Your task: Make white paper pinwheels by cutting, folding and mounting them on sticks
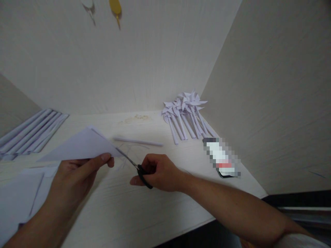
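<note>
My left hand (82,174) pinches the lower edge of a white sheet of paper (82,144) folded into a triangle, thumb on top. In my right hand (161,172) is a pair of scissors (141,174) with black handles, my fingers closed round them. The blades point left and meet the right-hand corner of the folded paper. How far they have cut into it I cannot tell. Just behind the scissors a rolled paper stick (138,141) lies on the table, with thin paper strips (137,150) near it.
Several paper pinwheels on rolled sticks (184,117) lie at the back right. A blurred-out phone (222,160) rests in front of them. Rolled paper tubes (31,132) are at the far left, above flat paper sheets (18,196). Walls border the white table (124,213); hooks (115,8) hang on the back one.
</note>
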`<action>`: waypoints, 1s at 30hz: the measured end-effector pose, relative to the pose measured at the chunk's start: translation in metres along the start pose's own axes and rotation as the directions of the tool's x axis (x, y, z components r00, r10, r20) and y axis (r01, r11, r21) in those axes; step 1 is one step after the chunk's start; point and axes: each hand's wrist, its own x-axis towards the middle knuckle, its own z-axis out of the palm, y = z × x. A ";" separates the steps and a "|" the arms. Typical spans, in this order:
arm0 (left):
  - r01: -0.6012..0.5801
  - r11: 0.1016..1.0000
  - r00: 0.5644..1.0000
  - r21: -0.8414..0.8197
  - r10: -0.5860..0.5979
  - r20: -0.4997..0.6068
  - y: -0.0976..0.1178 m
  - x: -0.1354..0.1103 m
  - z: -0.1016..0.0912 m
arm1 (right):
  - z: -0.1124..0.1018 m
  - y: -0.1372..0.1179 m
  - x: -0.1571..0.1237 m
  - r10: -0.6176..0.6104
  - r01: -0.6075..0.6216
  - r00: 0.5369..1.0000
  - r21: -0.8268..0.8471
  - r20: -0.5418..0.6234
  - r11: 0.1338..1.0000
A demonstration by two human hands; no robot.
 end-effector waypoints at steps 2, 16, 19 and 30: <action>-0.002 1.000 1.000 -0.014 0.002 0.000 0.000 -0.001 0.000 | 0.000 -0.001 0.000 -0.003 0.003 1.000 0.000 0.002 1.000; 0.002 1.000 1.000 -0.001 -0.002 0.005 -0.012 0.007 -0.013 | 0.008 -0.002 0.001 -0.031 0.030 0.999 0.048 0.023 0.998; -0.017 1.000 0.998 -0.016 0.017 0.054 -0.015 0.009 -0.016 | 0.011 -0.005 0.002 0.002 -0.003 0.999 0.029 0.036 1.000; -0.021 0.999 0.998 -0.036 0.023 0.057 -0.003 0.008 -0.012 | 0.014 -0.010 0.002 0.030 -0.029 0.999 -0.052 0.031 0.998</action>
